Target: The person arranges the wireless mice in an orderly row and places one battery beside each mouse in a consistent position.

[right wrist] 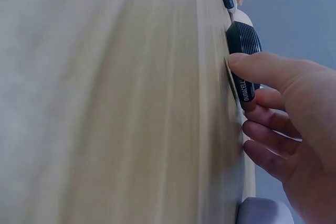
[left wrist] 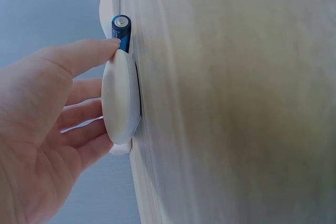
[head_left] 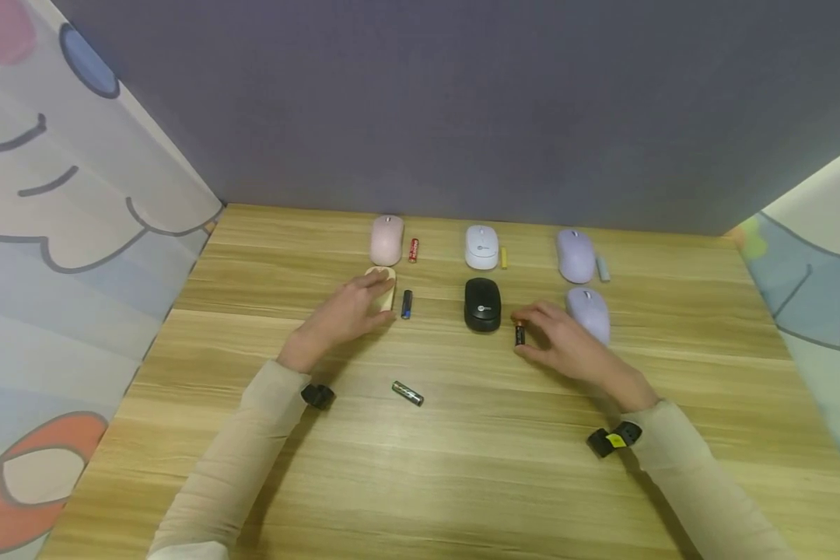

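Note:
My left hand (head_left: 344,313) holds a cream computer mouse (left wrist: 119,100) on the table, thumb at one side and the other fingers across it. Right beside that mouse lies a dark battery with a blue end (head_left: 407,304). Between thumb and fingertips, my right hand (head_left: 565,342) pinches a black Duracell battery (right wrist: 244,89) with a copper-coloured end, close to the tabletop. Just left of it sits a black mouse (head_left: 482,305). A lilac mouse (head_left: 589,313) is partly hidden behind the right hand.
Along the back stand a pink mouse (head_left: 386,240) with a red battery (head_left: 413,250), a white mouse (head_left: 481,247) with a yellow battery (head_left: 504,258), and another lilac mouse (head_left: 575,256) with a grey battery (head_left: 603,269). Nearer the front lies a dark green battery (head_left: 407,393). A grey partition (head_left: 462,117) rises behind.

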